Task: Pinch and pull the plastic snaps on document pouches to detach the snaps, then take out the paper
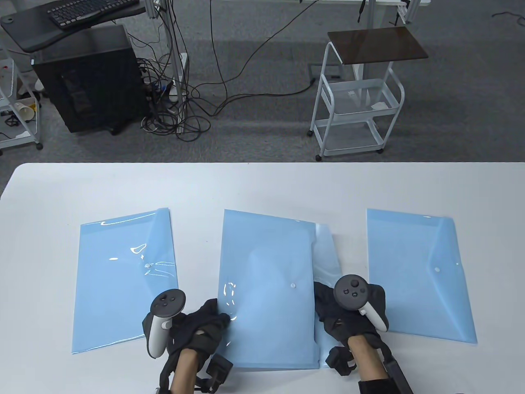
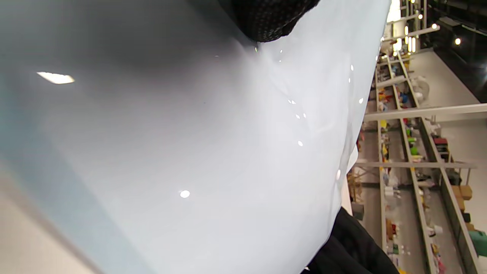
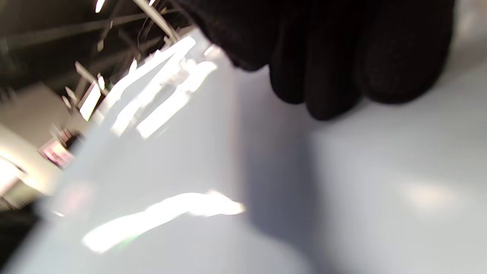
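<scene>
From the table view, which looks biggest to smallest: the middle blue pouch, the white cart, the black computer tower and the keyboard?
1. middle pouch, nearest the camera, which flatters it
2. and 3. black computer tower and white cart: too alike to rank
4. keyboard, partly cut off at the top edge

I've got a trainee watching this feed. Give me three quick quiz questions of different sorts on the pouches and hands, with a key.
1. How many blue pouches lie on the table?
2. True or false: the right pouch has its flap snapped closed.
3. Which pouch do both hands touch: A left, B middle, C right?

Key: 1. Three. 2. True. 3. B: the left hand holds the middle pouch at its left edge, the right hand at its opened flap.
</scene>
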### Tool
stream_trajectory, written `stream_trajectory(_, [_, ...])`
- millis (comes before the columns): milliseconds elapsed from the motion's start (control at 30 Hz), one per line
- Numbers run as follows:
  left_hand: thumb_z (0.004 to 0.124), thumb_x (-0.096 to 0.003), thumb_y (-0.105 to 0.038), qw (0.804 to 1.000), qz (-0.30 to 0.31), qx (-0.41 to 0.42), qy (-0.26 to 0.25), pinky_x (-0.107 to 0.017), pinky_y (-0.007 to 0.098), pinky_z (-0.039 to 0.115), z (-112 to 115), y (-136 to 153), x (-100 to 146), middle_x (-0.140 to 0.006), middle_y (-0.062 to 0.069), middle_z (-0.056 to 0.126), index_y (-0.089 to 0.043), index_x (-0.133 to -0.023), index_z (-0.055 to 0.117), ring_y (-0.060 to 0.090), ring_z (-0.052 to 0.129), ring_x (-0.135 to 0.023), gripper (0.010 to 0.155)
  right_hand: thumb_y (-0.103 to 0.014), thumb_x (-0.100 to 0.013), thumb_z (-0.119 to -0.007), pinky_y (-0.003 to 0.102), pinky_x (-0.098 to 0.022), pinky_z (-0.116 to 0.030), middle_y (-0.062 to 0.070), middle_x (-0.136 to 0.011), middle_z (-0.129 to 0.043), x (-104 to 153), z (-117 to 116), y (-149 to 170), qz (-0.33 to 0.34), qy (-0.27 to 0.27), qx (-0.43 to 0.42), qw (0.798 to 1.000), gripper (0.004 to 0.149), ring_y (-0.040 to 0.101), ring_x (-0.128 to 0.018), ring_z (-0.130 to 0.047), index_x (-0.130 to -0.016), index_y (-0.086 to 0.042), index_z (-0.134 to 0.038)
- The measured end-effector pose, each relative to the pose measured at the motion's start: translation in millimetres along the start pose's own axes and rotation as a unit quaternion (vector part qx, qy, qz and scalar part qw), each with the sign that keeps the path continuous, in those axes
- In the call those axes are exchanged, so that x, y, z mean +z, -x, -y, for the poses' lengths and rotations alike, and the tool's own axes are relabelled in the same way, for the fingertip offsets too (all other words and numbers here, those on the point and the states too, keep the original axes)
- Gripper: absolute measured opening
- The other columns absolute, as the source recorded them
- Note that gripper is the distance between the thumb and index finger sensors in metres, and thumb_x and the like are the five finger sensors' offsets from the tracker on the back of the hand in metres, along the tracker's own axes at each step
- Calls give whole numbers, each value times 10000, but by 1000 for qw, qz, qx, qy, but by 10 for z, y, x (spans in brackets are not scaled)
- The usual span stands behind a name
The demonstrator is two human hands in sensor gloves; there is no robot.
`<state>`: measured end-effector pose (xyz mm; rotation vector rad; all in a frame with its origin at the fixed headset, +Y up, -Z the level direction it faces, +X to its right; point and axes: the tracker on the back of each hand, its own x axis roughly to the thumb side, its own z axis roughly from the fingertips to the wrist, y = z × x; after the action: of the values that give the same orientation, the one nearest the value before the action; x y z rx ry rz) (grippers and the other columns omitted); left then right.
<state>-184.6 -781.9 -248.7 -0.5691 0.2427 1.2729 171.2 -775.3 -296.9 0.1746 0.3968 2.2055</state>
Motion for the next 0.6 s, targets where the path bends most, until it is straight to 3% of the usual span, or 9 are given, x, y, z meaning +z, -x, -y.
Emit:
stream_trajectory(100, [699, -547, -201, 1000, -2, -6, -4, -453, 406, 920, -5, 1, 5, -881, 62, 882, -154, -995, 595, 273, 1035, -618, 461, -138, -545, -733, 557, -399, -889, 287, -962, -848, 28, 29, 59, 7, -16, -125, 992, 528, 471, -665, -971, -1049, -23, -629])
stream_trajectory(300, [698, -553, -206, 1000, 1, -8, -2, -474, 416, 910, -2, 11, 4, -899, 60, 869, -165, -1003, 585, 286, 1022, -655, 465, -248, -576, -739, 546, -401, -897, 299, -984, -824, 39, 40, 119, 25, -45, -228, 972, 590, 470, -668, -977, -1090, -26, -552])
stream_trajectory(467, [698, -559, -214, 1000, 14, 5, 17, -494, 429, 902, -1, 25, -3, -918, 62, 858, -165, -1008, 582, 301, 1010, -685, 466, -355, -539, -826, 511, -376, -923, 296, -969, -832, 33, -6, 121, 18, -58, -224, 973, 766, 433, -631, -1012, -1089, 56, -486])
stream_trajectory(600, [718, -570, -242, 999, 26, 24, 38, -509, 440, 894, 48, 13, -3, -948, 62, 845, -176, -1024, 571, 320, 997, -724, 482, -205, -515, -863, 457, -287, -943, 169, -760, -1001, 37, -50, 26, 5, 3, -220, 976, 572, 325, -466, -1079, -999, 31, -670])
